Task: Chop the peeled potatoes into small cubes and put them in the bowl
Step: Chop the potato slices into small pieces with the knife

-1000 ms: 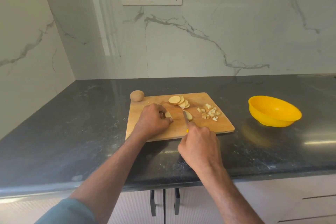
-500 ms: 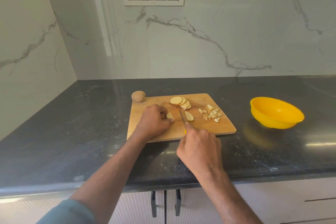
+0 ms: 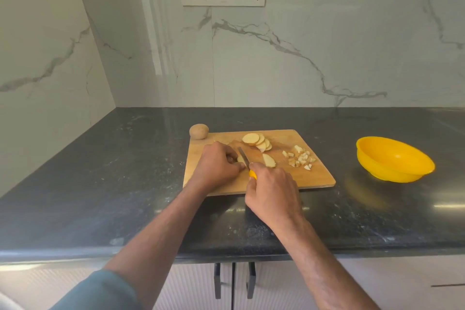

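Knife (image 3: 243, 156) is shifting left toward my left hand (image 3: 218, 166), which is pinning the potato piece (image 3: 240, 158); right hand (image 3: 273, 192) is gripping the handle. Next slice starting, bowl (image 3: 395, 158) empty.

Bright, even daylight; soft shadows fall beneath both forearms onto the desk (image 3: 75, 184). Glare streaks the glossy wall (image 3: 156, 33) beyond the fingers and the desk far to their right. Wide-angle bowing at edges; slightly soft throughout.
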A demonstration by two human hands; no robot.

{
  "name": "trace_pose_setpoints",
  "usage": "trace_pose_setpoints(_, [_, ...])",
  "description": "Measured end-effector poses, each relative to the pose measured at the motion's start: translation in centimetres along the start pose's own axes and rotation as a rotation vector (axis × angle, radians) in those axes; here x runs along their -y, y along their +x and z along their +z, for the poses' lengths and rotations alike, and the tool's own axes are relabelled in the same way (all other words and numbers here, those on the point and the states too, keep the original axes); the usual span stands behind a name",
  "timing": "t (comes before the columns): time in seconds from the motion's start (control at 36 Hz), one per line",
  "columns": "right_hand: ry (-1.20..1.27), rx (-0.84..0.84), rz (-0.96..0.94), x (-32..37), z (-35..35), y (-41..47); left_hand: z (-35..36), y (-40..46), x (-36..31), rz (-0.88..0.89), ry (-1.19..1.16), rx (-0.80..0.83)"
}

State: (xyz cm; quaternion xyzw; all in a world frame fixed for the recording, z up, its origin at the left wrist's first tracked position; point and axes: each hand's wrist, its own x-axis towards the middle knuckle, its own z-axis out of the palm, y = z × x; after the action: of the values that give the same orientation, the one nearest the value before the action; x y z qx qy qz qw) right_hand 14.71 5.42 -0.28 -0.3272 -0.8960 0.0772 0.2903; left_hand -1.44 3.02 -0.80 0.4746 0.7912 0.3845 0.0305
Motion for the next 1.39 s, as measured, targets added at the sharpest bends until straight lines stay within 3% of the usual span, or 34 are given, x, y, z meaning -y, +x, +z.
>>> trace_pose_setpoints(0.89, [-0.027,0.137,-0.042,0.19,-0.06,0.21,0.07,0.12,-0.1,-0.017,0.017,-0.011])
trace_pose_setpoints(1.39, [-0.039,0.124,-0.019,0.63,-0.06,-0.47,0.19,0.08,0.0,-0.028,-0.008,0.01])
